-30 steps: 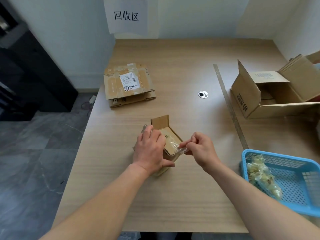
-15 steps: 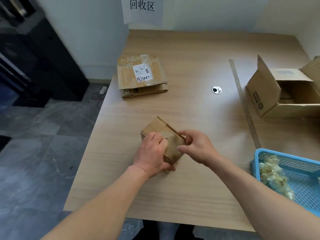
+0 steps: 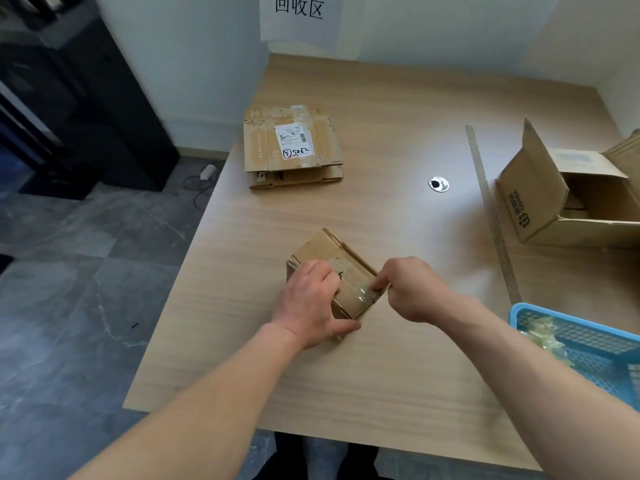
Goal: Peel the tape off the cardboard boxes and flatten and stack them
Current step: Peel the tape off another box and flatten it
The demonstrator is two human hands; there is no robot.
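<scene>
A small brown cardboard box (image 3: 325, 252) lies tilted on the wooden table (image 3: 381, 358), near its middle front. My left hand (image 3: 310, 306) grips its near left side and holds it down. My right hand (image 3: 412, 289) pinches a strip of clear tape (image 3: 363, 292) at the box's right edge. A stack of flattened boxes (image 3: 292, 148) with a white label lies at the table's far left. A large open cardboard box (image 3: 540, 206) stands on the right, flaps up.
A blue plastic basket (image 3: 585, 344) with crumpled tape inside sits at the right front edge. A long ruler (image 3: 491, 209) lies lengthwise beside the big box. A round cable hole (image 3: 438, 184) is in the table. The table's left edge drops to a grey floor.
The small box's flap, upright a second ago, is now folded down. My right hand has shifted onto the tape at the box's right edge. The camera has swung left.
</scene>
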